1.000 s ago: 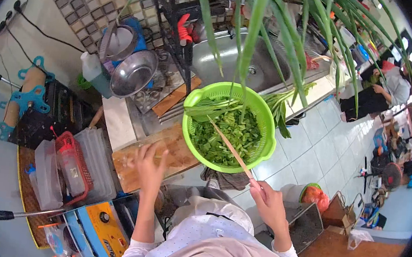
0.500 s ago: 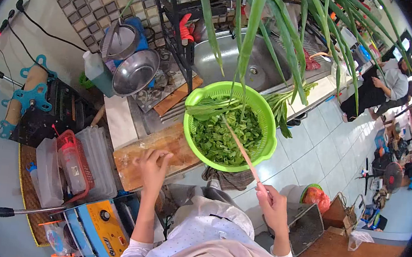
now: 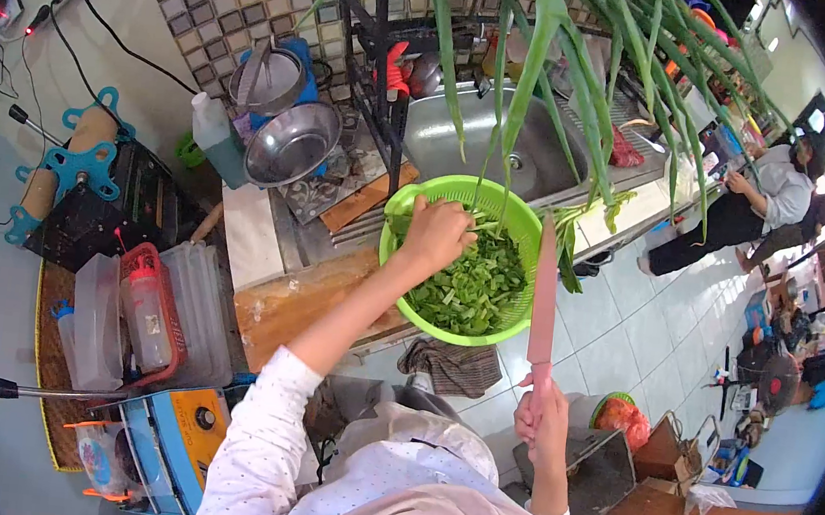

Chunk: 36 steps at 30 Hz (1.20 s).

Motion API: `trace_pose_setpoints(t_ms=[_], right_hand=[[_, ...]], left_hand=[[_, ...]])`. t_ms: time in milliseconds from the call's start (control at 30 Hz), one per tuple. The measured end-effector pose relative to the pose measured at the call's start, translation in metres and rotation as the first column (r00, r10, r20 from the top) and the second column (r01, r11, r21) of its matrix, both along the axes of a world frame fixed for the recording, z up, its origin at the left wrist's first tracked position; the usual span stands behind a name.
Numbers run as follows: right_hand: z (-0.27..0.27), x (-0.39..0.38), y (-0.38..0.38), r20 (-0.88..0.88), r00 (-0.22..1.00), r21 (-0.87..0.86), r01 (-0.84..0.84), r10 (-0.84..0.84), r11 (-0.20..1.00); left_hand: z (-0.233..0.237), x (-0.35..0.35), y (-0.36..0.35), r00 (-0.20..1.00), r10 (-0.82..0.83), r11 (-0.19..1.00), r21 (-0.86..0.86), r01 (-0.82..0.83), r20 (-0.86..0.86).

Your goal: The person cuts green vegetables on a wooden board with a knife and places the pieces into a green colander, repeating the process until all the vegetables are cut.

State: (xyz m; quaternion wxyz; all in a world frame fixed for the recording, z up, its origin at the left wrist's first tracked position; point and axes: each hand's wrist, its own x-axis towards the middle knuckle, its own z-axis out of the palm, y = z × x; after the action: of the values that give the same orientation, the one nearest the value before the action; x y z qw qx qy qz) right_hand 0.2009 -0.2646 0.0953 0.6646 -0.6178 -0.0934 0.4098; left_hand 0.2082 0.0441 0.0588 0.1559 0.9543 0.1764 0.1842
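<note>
My right hand (image 3: 541,422) grips the handle of a pink knife (image 3: 543,317), its blade pointing up and away from me beside the basket's right rim. My left hand (image 3: 440,235) reaches over the far left part of a lime-green plastic colander (image 3: 525,315), its fingers closed around a bunch of leafy greens (image 3: 484,225); some stems stick out to the right. Chopped green leaves (image 3: 465,288) fill the colander below. The colander sits at the counter's front edge, next to a worn wooden cutting board (image 3: 303,296).
Behind the colander is a steel sink (image 3: 533,160). Long green leaves (image 3: 534,59) hang down in front of me. Metal bowls (image 3: 294,145) and a bottle (image 3: 216,136) stand at the left. Uncut greens (image 3: 571,234) lie right of the colander. Another person (image 3: 776,190) is at the far right.
My left hand has moved from above the cutting board to the greens in the colander and closed on them. The knife has swung out of the colander to its right, now upright.
</note>
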Motion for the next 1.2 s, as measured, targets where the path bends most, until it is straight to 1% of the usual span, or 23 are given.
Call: trace_pose_setpoints(t_ms=[33, 100, 167, 233, 300, 333, 400, 433, 500, 533, 600, 667, 733, 767, 833, 867, 933, 967, 1067, 1100, 1133, 1167, 1200], right_hand=[[-0.001, -0.001, -0.001, -0.077, 0.997, 0.051, 0.026, -0.022, 0.998], [-0.002, -0.004, -0.006, -0.051, 0.998, 0.075, 0.033, -0.029, 0.997], [-0.006, -0.008, -0.01, -0.03, 0.999, 0.099, 0.042, -0.039, 0.994], [-0.011, -0.012, -0.011, 0.003, 0.995, 0.119, 0.094, -0.095, 0.988], [-0.017, -0.012, -0.015, 0.058, 0.994, 0.111, 0.09, -0.097, 0.99], [-0.02, -0.012, -0.017, 0.107, 0.991, 0.095, 0.075, -0.086, 0.993], [-0.026, -0.012, -0.019, 0.083, 0.989, 0.119, 0.11, -0.121, 0.987], [-0.028, -0.012, -0.02, 0.058, 0.988, 0.14, 0.135, -0.144, 0.981], [-0.028, -0.01, -0.021, 0.029, 0.988, 0.111, 0.146, -0.15, 0.983], [-0.028, -0.008, -0.021, 0.001, 0.988, 0.083, 0.155, -0.155, 0.984], [-0.02, -0.004, -0.019, -0.039, 0.993, 0.049, 0.117, -0.115, 0.992], [-0.014, -0.002, -0.014, -0.077, 0.994, 0.018, 0.083, -0.082, 0.996], [-0.012, -0.001, -0.009, -0.09, 0.996, -0.006, -0.018, 0.018, 1.0], [-0.012, 0.0, -0.006, -0.092, 0.996, -0.005, -0.023, 0.023, 1.0], [-0.015, 0.0, 0.002, -0.064, 0.978, -0.06, -0.2, 0.196, 0.978], [-0.014, 0.0, 0.008, -0.071, 0.975, -0.059, -0.217, 0.212, 0.974], [-0.011, -0.004, 0.023, -0.03, 0.914, -0.104, -0.404, 0.404, 0.909], [-0.012, -0.007, 0.031, -0.036, 0.901, -0.102, -0.433, 0.432, 0.896], [-0.016, -0.016, 0.058, 0.173, 0.801, -0.203, -0.541, 0.573, 0.816], [-0.015, -0.02, 0.066, 0.3, 0.755, -0.267, -0.52, 0.583, 0.811], [-0.015, -0.022, 0.073, 0.419, 0.692, -0.324, -0.491, 0.587, 0.809], [-0.014, -0.022, 0.08, 0.415, 0.676, -0.326, -0.514, 0.609, 0.793], [-0.014, -0.022, 0.087, 0.451, 0.627, -0.386, -0.505, 0.635, 0.772]], left_hand=[[-0.003, 0.007, 0.007, 1.0, -0.001, 1.0, 0.004, 0.001, 0.007], [-0.013, 0.018, 0.018, 0.979, -0.064, 0.984, 0.151, 0.095, -0.195], [-0.035, 0.03, 0.029, 0.979, -0.056, 0.974, 0.204, 0.096, -0.195], [-0.033, 0.034, 0.029, 0.98, -0.051, 0.96, 0.26, 0.102, -0.194], [-0.029, 0.033, 0.022, 0.999, -0.049, 0.966, 0.254, 0.053, -0.024], [-0.026, 0.032, 0.017, 0.998, -0.058, 0.965, 0.256, 0.062, -0.024], [-0.016, 0.028, 0.011, 0.958, -0.081, 0.974, 0.226, 0.018, 0.274], [-0.004, 0.026, 0.007, 0.958, -0.082, 0.974, 0.226, 0.019, 0.274], [0.021, 0.02, -0.001, 0.937, -0.061, 0.994, -0.059, 0.087, 0.343], [0.031, 0.013, -0.004, 0.938, -0.052, 0.995, -0.063, 0.078, 0.342], [0.05, -0.005, -0.007, 0.874, -0.052, 0.992, 0.126, -0.011, 0.483], [0.059, -0.025, -0.004, 0.879, -0.027, 0.991, 0.127, -0.038, 0.476], [0.061, -0.053, 0.005, 0.863, 0.064, 0.966, 0.187, -0.18, 0.501], [0.063, -0.071, 0.008, 0.871, 0.12, 0.961, 0.163, -0.221, 0.477], [0.064, -0.112, 0.01, 0.87, 0.25, 0.949, 0.072, -0.308, 0.424], [0.061, -0.133, 0.007, 0.86, 0.327, 0.934, 0.006, -0.357, 0.392], [0.049, -0.171, -0.002, 0.834, 0.423, 0.893, -0.009, -0.449, 0.355], [0.043, -0.188, -0.007, 0.803, 0.499, 0.854, -0.024, -0.52, 0.325], [0.015, -0.225, -0.024, 0.792, 0.584, 0.811, -0.082, -0.579, 0.18], [0.008, -0.231, -0.027, 0.773, 0.609, 0.792, -0.084, -0.605, 0.176], [0.001, -0.234, -0.032, 0.79, 0.609, 0.782, -0.224, -0.582, 0.074], [-0.007, -0.236, -0.036, 0.808, 0.589, 0.748, -0.363, -0.556, -0.023], [-0.021, -0.236, -0.039, 0.792, 0.61, 0.731, -0.367, -0.576, -0.028]])
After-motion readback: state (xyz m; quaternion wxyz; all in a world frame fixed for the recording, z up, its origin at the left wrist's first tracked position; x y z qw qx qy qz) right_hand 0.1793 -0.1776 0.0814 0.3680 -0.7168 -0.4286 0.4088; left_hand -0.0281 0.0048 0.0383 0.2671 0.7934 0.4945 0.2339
